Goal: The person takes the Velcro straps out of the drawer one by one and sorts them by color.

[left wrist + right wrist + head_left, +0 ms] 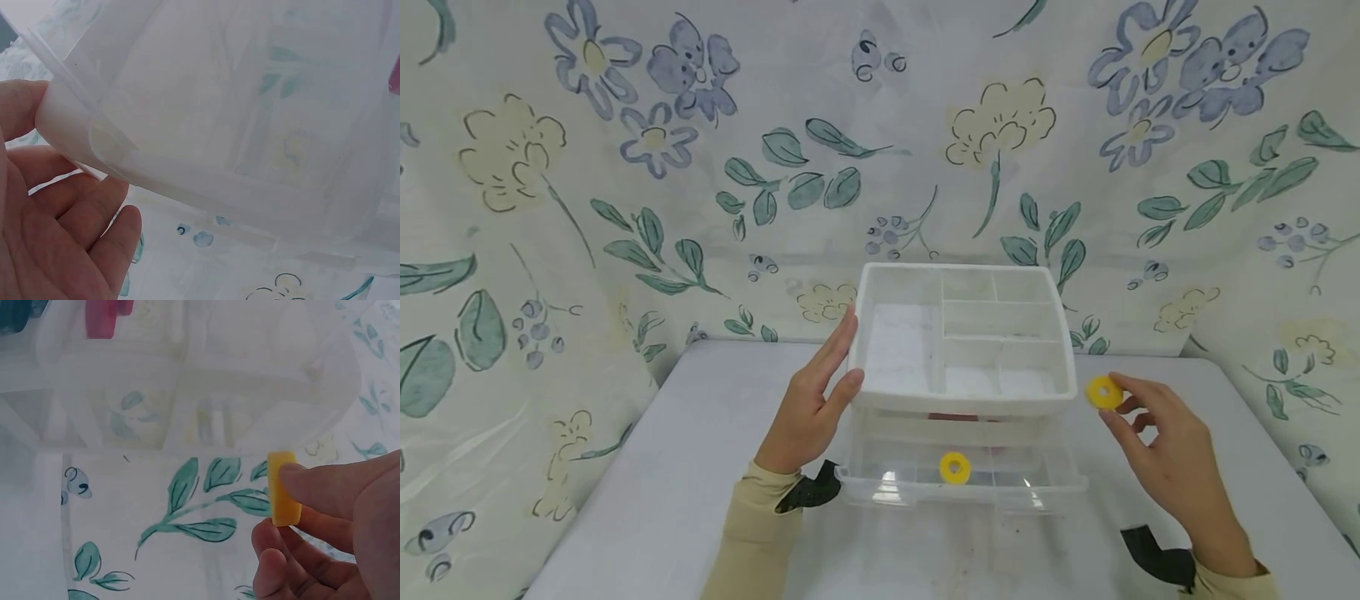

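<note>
A white storage box (856, 333) with a divided top tray stands on the table. My left hand (805, 410) rests against its left side, fingers fairly straight, thumb at the front corner. The left wrist view shows that hand (69, 231) touching the corner of the translucent wall (187, 162). Off the box's right side, my right hand (1180, 454) pinches a yellow ring (1092, 398) between thumb and fingers. The same ring appears edge-on (284, 506) in the right wrist view. A second yellow ring (945, 471) lies in the clear drawer (917, 492) pulled out below the tray.
Pink pieces (100, 322) and teal pieces (14, 317) show inside the box in the right wrist view. Flowered cloth (887, 108) hangs behind and beside the white table (700, 467). A black strap (1157, 557) sits at the right wrist, another (811, 492) at the left.
</note>
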{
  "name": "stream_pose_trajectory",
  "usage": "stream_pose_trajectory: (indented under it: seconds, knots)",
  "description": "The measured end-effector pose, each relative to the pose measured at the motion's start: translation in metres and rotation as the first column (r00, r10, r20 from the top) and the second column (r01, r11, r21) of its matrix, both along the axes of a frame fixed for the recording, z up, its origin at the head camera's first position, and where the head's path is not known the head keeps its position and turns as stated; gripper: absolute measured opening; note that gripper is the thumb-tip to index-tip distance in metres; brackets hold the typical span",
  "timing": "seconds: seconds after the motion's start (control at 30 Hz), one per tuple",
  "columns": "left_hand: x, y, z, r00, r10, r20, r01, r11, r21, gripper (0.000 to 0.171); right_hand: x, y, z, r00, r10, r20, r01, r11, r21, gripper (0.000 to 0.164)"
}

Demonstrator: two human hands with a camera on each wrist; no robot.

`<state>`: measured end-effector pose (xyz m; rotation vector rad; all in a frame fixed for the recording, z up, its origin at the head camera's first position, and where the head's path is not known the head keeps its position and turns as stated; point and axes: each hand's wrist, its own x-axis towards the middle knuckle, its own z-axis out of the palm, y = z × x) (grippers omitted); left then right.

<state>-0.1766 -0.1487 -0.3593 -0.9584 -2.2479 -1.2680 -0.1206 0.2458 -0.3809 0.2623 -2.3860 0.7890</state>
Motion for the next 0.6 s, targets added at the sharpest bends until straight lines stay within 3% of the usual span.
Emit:
stream_pose_trajectory:
  seconds: [0.27, 0.6]
  knots:
    - [-0.001, 0.001, 0.000, 1.000, 0.003, 0.001, -0.003, 1.000, 0.000, 0.060, -0.010, 0.005, -0.013, 0.999, 0.010, 0.049, -0.010, 1.000, 0.004, 0.048]
    - [-0.001, 0.002, 0.001, 1.000, -0.003, -0.002, 0.003, 1.000, 0.015, 0.061, -0.026, 0.017, -0.035, 0.986, -0.010, 0.169, 0.001, 0.998, 0.058, 0.041]
